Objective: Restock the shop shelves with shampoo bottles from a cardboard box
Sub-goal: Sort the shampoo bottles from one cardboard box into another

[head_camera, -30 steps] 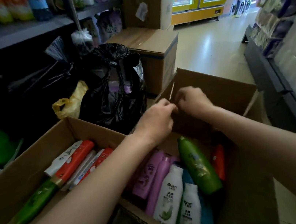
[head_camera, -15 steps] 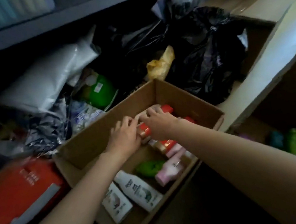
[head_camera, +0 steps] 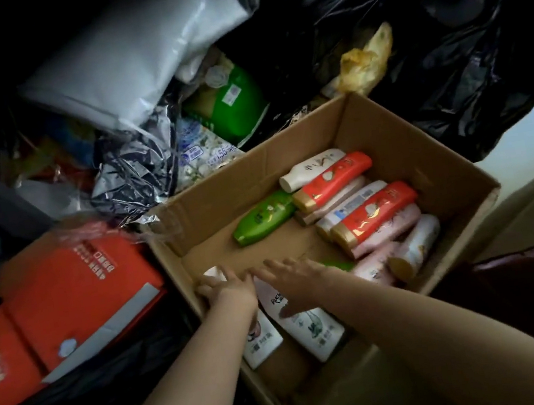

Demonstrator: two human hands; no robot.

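Both hands reach into the cardboard box (head_camera: pixel 387 135). The left hand (head_camera: pixel 226 290) curls around a white shampoo bottle (head_camera: pixel 261 338) at the near wall (its cap peeks past the fingers). The right hand (head_camera: pixel 296 279) lies flat, fingers spread, on a second white bottle (head_camera: pixel 312 330) beside it.

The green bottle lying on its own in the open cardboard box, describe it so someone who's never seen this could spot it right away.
Start at the open cardboard box in the middle of the view. Along its right side lies a packed row of red, white and pink bottles; just left of that row's far end, on the bare box floor, lies the green bottle. It is the only fully visible bright green one, lying slantwise.
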